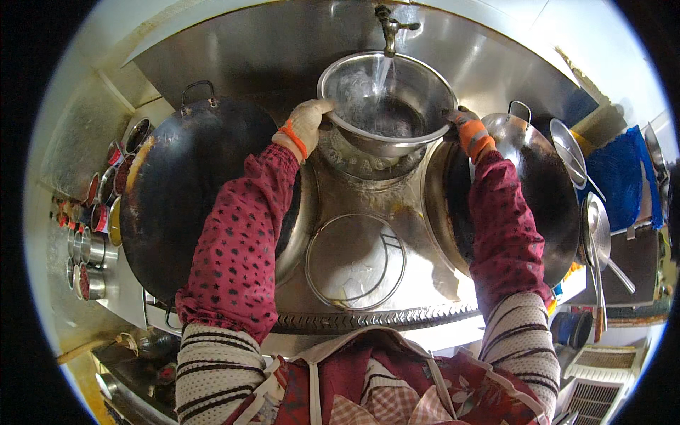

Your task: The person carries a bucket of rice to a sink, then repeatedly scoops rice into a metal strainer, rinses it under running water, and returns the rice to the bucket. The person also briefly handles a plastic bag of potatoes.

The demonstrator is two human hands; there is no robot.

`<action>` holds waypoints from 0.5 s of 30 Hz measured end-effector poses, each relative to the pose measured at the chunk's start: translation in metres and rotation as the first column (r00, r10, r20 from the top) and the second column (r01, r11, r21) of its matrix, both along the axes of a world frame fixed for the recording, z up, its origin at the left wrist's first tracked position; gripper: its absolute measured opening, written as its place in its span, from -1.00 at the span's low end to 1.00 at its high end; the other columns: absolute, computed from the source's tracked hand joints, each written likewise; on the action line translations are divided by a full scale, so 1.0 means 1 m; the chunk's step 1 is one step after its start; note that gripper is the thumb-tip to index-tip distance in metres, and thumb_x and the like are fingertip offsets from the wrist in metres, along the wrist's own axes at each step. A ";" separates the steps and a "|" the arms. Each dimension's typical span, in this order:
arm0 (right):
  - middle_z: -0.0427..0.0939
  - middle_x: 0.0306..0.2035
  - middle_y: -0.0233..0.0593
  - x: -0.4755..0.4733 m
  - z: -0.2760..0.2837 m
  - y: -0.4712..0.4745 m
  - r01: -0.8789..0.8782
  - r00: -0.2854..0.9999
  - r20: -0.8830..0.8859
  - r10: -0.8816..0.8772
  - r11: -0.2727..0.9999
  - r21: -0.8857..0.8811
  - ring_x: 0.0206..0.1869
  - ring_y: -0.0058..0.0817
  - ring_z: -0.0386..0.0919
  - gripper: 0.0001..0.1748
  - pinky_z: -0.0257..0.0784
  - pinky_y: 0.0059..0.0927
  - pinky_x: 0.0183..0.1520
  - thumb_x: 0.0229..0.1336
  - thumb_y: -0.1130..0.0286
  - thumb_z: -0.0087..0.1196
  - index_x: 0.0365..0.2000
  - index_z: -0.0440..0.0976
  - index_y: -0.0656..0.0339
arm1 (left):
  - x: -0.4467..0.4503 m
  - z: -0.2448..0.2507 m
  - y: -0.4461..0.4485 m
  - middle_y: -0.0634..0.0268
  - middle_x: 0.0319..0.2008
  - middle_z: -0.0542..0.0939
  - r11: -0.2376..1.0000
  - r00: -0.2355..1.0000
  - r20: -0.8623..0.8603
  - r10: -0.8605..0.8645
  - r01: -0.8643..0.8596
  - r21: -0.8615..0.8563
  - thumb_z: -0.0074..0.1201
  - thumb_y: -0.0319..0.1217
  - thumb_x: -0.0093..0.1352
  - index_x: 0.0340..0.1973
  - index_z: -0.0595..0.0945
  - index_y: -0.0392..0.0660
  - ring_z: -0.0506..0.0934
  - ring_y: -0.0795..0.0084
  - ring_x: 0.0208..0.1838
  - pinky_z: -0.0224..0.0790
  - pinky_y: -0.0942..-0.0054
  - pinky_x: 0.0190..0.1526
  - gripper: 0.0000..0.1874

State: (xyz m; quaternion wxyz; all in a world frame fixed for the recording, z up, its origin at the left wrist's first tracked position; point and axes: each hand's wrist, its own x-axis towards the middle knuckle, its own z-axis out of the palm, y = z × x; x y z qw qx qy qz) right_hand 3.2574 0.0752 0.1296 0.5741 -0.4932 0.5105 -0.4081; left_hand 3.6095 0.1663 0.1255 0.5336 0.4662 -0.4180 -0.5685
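Note:
A stainless steel bowl [366, 139] is held under a running tap [390, 34], and water pours into it. My left hand [307, 123], in a pale work glove with an orange cuff, grips the bowl's left rim. On the opposite rim is my right hand [468, 127], gloved as well, its fingers dark and partly hidden by the bowl's edge. Some water stands in the bottom of the bowl. Directly below the bowl is a round basin [366, 169] with wet, shiny contents, partly covered from view.
Two large woks flank the steel counter: a dark one [175, 212] at left and another [531, 196] at right. A round lid or cover [350, 265] lies between them. Several seasoning tins [93, 249] stand far left; a perforated skimmer [600, 228] and ladles rest far right.

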 end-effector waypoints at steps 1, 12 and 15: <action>0.54 -0.52 -0.28 -0.001 -0.002 -0.002 -0.004 0.999 0.036 0.004 1.000 0.005 -0.58 -0.44 0.52 -0.78 0.51 -0.41 -0.56 0.05 0.27 0.18 -0.35 0.49 0.18 | 0.001 -0.001 0.000 0.15 0.04 0.48 1.000 0.998 -0.058 -0.016 0.017 0.022 -0.07 -0.33 0.39 -0.01 0.53 -0.22 0.41 0.27 0.09 0.24 0.26 0.12 -0.68; 0.52 -0.51 -0.33 -0.003 -0.002 -0.002 -0.064 0.997 -0.055 0.062 0.997 -0.035 -0.58 -0.50 0.47 -0.73 0.46 -0.45 -0.53 0.08 0.17 0.16 -0.36 0.50 0.17 | -0.006 0.000 0.004 0.14 -0.01 0.49 0.987 0.971 -0.222 0.088 -0.054 0.153 -0.09 -0.54 0.37 0.03 0.47 -0.28 0.43 0.31 0.09 0.35 0.28 0.11 -0.70; 0.54 -0.52 -0.26 -0.001 -0.002 -0.002 -0.065 0.991 -0.125 0.056 0.996 -0.069 -0.58 -0.45 0.49 -0.68 0.50 -0.44 -0.52 0.07 0.15 0.19 -0.39 0.52 0.23 | -0.005 -0.002 0.004 0.15 -0.05 0.50 0.992 0.984 -0.167 0.067 -0.048 0.120 -0.08 -0.46 0.39 0.01 0.49 -0.25 0.44 0.34 0.04 0.36 0.26 0.09 -0.71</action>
